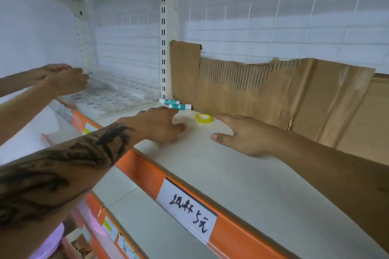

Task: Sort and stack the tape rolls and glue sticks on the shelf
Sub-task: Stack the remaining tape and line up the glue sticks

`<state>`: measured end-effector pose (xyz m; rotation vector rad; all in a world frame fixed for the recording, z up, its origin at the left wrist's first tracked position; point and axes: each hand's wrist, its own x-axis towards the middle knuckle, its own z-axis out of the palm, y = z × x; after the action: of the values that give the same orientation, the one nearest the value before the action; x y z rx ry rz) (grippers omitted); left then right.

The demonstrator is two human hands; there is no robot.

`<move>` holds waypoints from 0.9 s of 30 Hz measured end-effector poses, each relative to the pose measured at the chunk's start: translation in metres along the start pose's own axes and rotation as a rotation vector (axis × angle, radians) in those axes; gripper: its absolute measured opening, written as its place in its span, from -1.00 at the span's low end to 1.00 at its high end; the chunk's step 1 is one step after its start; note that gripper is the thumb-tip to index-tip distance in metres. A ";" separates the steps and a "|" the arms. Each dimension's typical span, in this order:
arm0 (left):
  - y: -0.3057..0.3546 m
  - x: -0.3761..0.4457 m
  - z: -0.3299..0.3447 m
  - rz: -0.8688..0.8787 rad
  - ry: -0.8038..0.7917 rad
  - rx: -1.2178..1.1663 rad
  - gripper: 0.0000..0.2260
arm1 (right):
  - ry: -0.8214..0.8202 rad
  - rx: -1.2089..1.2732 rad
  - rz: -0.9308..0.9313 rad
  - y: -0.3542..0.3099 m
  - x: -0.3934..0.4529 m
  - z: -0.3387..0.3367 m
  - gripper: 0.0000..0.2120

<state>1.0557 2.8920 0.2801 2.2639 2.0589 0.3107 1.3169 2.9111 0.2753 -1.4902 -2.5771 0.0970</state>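
**Both hands reaching over the shelf toward tape roll and glue sticks**

Landmark: the yellow tape roll (203, 118), lying flat on the pale shelf (242, 178), near its back.

- Two glue sticks (175, 104), white with teal bands, are seen lying on their sides just behind and to the left of the tape roll, at the foot of the slotted white upright (166, 48).
- The left hand (160, 126) is held left of the tape roll, palm down, fingers loosely curled toward the shelf; nothing is seen gripped in it. Its fingertips are close to the nearer glue stick; contact cannot be told. The forearm is tattooed.
- The right hand (242, 134) is held just in front and to the right of the tape roll, fingers spread and straight, thumb out, nothing held. Whether the palm is pressed on the shelf cannot be told.
- Torn brown cardboard (273, 94) is stood against the back, behind and to the right of the tape roll.
- An orange edge strip with a handwritten price label (187, 206) is noted along the shelf front, well forward of the tape roll.
- Far left of the tape roll, another person's hands (63, 80) are seen over a perforated shelf section covered by clear plastic.
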 end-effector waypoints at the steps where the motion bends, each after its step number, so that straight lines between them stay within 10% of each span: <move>1: -0.007 0.021 0.002 0.053 -0.007 0.014 -0.42 | 0.006 0.019 0.024 -0.002 0.012 0.005 -0.31; 3: -0.020 0.065 0.006 0.116 -0.004 0.067 -0.67 | 0.018 0.019 0.061 -0.010 0.033 0.014 -0.34; 11: -0.040 0.165 0.018 0.154 -0.009 0.185 -0.60 | 0.086 0.030 0.234 -0.017 0.084 0.030 -0.36; 27: 0.022 0.091 0.009 0.486 0.025 -0.005 -0.74 | 0.206 0.128 0.369 -0.043 -0.048 0.003 -0.74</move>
<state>1.0862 2.9803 0.2853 2.7431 1.4830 0.3665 1.3030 2.8484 0.2733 -1.8023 -2.0757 0.1421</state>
